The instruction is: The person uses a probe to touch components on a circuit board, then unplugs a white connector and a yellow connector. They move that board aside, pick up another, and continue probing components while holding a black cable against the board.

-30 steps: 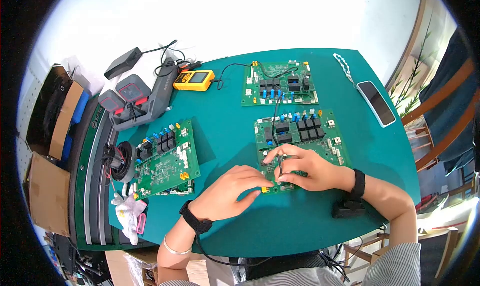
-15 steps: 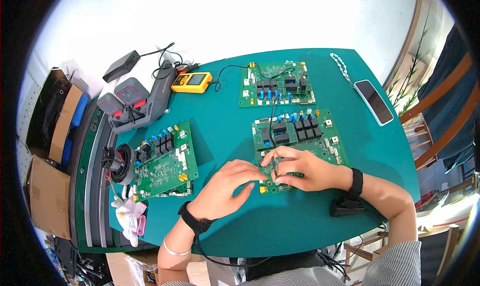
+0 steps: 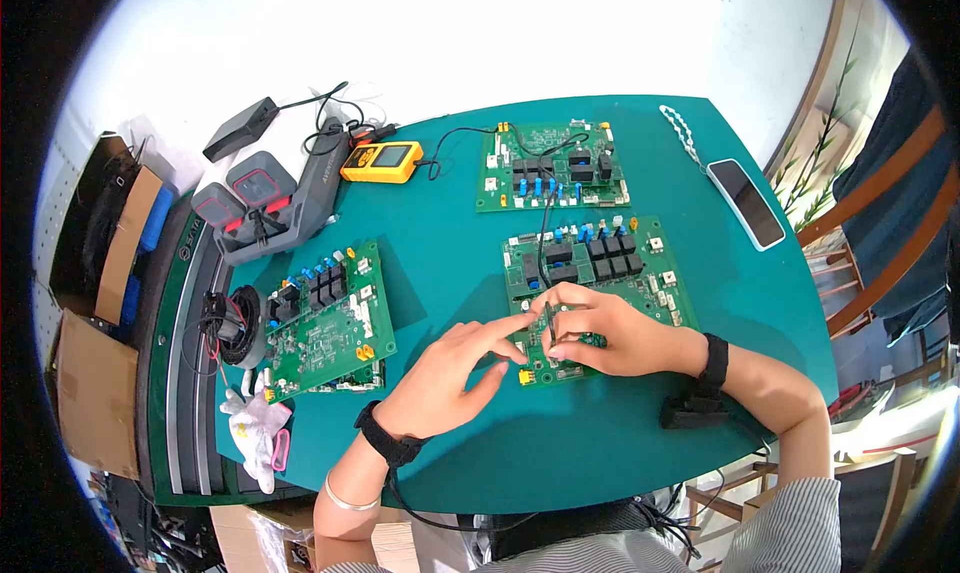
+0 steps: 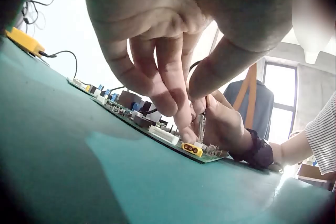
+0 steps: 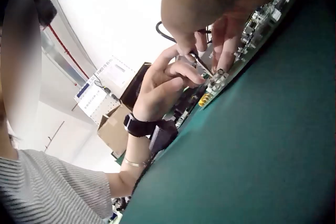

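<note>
My right hand [image 3: 630, 338] pinches a thin black probe [image 5: 199, 62] between thumb and fingers. Its metal tip points down at the near corner of a green circuit board [image 3: 675, 301], by a yellow connector [image 4: 192, 149]. From the probe a black cable [image 3: 545, 238] runs back over the boards toward a yellow handheld meter [image 3: 382, 162]. My left hand [image 3: 450, 373] reaches in from the left with loosely bent fingers and the thumb apart. Its index finger stretches to the right hand's fingertips, and another fingertip comes down beside the yellow connector in the left wrist view.
Another circuit board [image 3: 560, 138] lies farther back, and stacked boards [image 3: 310, 348] sit at the left. A grey case [image 3: 320, 198], a black round coil-like part [image 3: 243, 338] and a white glove [image 3: 255, 428] line the left side. A phone [image 3: 746, 205] with a beaded strap lies at the right.
My left index finger has moved up and right to the right hand's fingertips. The right hand has shifted slightly up and away, still holding the probe.
</note>
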`<state>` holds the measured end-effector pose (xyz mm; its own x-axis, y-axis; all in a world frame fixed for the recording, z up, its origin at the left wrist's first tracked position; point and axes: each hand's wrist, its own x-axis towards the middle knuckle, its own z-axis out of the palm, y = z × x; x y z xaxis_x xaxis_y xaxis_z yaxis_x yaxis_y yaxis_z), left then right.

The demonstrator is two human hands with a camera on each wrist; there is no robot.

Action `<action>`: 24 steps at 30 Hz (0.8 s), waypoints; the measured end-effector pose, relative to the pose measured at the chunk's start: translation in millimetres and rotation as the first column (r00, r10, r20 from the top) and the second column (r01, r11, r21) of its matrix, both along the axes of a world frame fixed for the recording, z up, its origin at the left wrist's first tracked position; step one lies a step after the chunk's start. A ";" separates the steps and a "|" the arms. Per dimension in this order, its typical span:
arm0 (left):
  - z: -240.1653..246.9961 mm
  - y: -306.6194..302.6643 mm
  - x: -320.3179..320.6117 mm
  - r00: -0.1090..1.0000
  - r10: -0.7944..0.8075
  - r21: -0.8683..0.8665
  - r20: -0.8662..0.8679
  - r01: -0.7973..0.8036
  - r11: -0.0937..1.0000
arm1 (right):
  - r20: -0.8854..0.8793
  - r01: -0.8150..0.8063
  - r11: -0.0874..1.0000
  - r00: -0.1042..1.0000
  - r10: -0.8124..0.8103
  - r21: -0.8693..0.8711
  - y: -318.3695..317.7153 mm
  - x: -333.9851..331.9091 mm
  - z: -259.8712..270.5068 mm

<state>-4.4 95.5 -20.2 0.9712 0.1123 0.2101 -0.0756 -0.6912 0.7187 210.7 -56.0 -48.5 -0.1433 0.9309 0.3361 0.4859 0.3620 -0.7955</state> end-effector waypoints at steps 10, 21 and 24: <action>0.7 3.2 -0.3 0.999 -0.043 0.062 -0.002 0.043 0.997 | -0.158 0.231 0.973 0.961 -0.226 0.015 -4.7 37.5 28.9; 1.6 2.6 -0.4 1.000 -0.029 0.051 -0.006 0.030 0.998 | 0.048 0.208 0.960 0.974 -0.220 0.189 3.7 40.7 1.3; 1.4 2.5 -0.7 1.000 -0.031 0.050 -0.004 0.031 0.998 | 0.049 0.208 0.965 0.975 -0.218 0.160 5.2 40.9 -0.3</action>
